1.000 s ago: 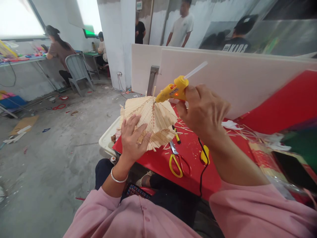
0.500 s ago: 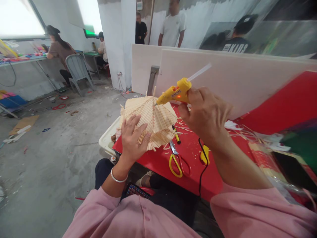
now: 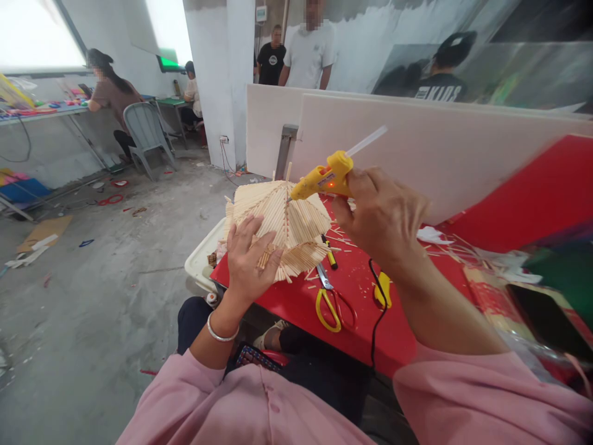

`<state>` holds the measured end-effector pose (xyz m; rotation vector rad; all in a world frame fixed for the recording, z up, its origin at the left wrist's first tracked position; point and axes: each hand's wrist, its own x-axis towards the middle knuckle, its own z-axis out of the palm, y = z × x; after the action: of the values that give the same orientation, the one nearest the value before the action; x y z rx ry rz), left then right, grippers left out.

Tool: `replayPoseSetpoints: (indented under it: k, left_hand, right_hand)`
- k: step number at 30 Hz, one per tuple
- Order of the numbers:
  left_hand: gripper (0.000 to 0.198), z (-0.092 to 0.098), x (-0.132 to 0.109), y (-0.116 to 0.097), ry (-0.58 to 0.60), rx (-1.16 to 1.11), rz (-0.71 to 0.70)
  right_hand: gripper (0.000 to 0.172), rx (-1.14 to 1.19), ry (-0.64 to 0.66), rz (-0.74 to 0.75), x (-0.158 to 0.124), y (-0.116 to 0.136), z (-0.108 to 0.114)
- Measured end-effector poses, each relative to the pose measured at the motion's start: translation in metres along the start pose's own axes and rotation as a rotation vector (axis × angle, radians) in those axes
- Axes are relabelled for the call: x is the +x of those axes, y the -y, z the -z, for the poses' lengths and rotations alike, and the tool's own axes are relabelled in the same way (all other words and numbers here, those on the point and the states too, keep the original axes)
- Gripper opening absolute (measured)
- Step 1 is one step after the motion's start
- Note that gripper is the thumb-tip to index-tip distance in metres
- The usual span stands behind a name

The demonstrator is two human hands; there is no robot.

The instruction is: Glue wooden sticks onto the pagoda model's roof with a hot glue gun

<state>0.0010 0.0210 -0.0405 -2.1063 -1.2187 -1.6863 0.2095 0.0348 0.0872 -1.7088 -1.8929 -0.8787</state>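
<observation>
A tiered roof-like model of thin wooden sticks (image 3: 303, 216) sits at the table's left end. Against its near left side lies my left hand (image 3: 250, 256), fingers spread and touching the sticks. My right hand (image 3: 382, 213) is wrapped round the handle of a yellow glue gun (image 3: 324, 178). A translucent glue stick (image 3: 368, 141) juts from the gun's back, and a small orange light glows on its side. The gun's nozzle points at the ridge near the model's top; whether it touches is too small to tell.
On the red table (image 3: 354, 349) lie scissors (image 3: 328, 303), a yellow-and-black tool (image 3: 330, 253), a yellow object (image 3: 383, 289), a black cord (image 3: 376, 334) and stick scraps. A phone (image 3: 551, 318) rests at right. White boards (image 3: 417, 142) stand behind; several people are farther back.
The glue gun and my right hand have shifted slightly left and down. My left hand and the model stay put. In the background, two standing people have changed position.
</observation>
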Motion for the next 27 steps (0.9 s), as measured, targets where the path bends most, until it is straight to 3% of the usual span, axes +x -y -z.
replayPoseSetpoints:
  k: [14, 27]
  left_hand:
    - [0.023, 0.000, -0.002, 0.001, -0.008, 0.001, -0.017]
    - [0.023, -0.002, -0.002, 0.000, -0.024, 0.029, -0.029]
  right_hand:
    - [0.042, 0.005, 0.045, -0.055, 0.003, 0.000, -0.002]
    - [0.041, -0.016, 0.003, -0.027, 0.004, 0.000, -0.006]
